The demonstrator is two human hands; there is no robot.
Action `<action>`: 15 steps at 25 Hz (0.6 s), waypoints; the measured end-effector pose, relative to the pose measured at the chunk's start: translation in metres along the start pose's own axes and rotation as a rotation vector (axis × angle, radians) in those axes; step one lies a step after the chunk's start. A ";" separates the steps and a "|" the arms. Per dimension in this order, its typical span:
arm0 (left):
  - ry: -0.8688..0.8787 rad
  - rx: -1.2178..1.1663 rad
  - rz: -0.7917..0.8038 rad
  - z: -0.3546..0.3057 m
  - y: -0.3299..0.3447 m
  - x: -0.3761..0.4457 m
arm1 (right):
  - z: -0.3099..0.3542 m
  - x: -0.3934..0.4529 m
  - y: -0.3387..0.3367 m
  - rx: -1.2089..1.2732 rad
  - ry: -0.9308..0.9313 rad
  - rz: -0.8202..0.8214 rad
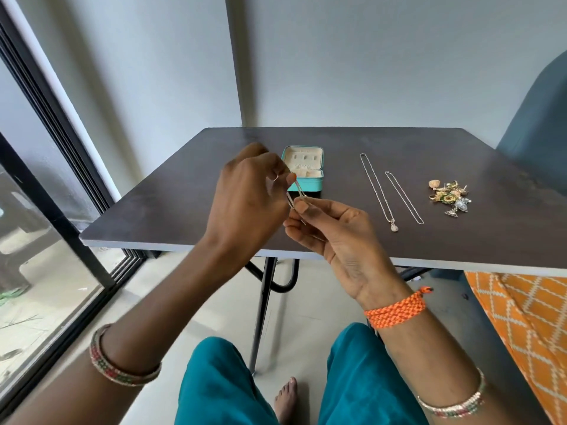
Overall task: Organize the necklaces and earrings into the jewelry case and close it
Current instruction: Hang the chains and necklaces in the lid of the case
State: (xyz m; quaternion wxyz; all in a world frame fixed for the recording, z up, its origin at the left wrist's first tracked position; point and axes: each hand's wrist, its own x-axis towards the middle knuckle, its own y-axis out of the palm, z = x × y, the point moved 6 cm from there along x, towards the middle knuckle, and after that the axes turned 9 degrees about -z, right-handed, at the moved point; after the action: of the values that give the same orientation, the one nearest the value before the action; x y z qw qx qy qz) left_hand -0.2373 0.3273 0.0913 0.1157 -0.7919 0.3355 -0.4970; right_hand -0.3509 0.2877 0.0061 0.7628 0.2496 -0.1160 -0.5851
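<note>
Your knees in teal trousers (221,384) fill the bottom of the view, with a bare foot (287,400) on the floor between them. Above them your two forearms reach toward the near edge of a dark table (184,216). Your left hand (248,194) and right hand (331,228) meet in front of you, raised over the table's near left part. Both pinch a thin silver chain (296,194): left thumb and forefinger hold its upper end, right thumb and forefinger its lower end. The short doubled stretch between them slants from upper right to lower left.

Just beyond your hands, a small teal jewelry case (306,173) sits open, its cream-lined lid tipped back away from you. To its right, two necklaces lie flat and well apart from the case, both running from far left to near right: a longer one with a pendant (376,188) at its near end, and a plain chain (403,197) beside it. Farther right sits a pile of earrings (449,196).
</note>
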 end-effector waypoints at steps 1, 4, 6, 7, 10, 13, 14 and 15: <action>0.025 0.006 0.013 -0.002 -0.001 0.003 | -0.003 0.000 0.002 0.062 0.034 -0.002; 0.181 0.119 0.054 -0.012 -0.009 0.027 | 0.003 0.008 0.015 0.170 0.064 0.047; 0.325 0.264 0.135 -0.025 -0.002 0.034 | 0.008 0.011 0.013 0.145 0.011 0.025; 0.356 0.288 0.176 -0.029 0.001 0.035 | 0.009 0.012 0.011 0.122 -0.022 0.015; 0.323 0.234 0.260 -0.030 0.004 0.039 | 0.006 0.011 0.007 0.031 -0.063 0.029; 0.337 0.246 0.322 -0.030 0.007 0.045 | 0.014 0.009 0.010 -0.104 -0.087 0.081; 0.348 0.260 0.346 -0.030 0.008 0.045 | 0.018 0.010 0.010 -0.169 -0.112 0.083; 0.355 0.262 0.365 -0.030 0.009 0.046 | 0.024 0.011 0.010 -0.236 -0.147 0.068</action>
State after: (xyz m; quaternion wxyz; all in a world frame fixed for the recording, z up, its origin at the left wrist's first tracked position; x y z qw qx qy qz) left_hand -0.2541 0.2958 0.1333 0.2439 -0.5972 0.4204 -0.6381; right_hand -0.3502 0.2738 0.0303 0.7958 0.1108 -0.1103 -0.5851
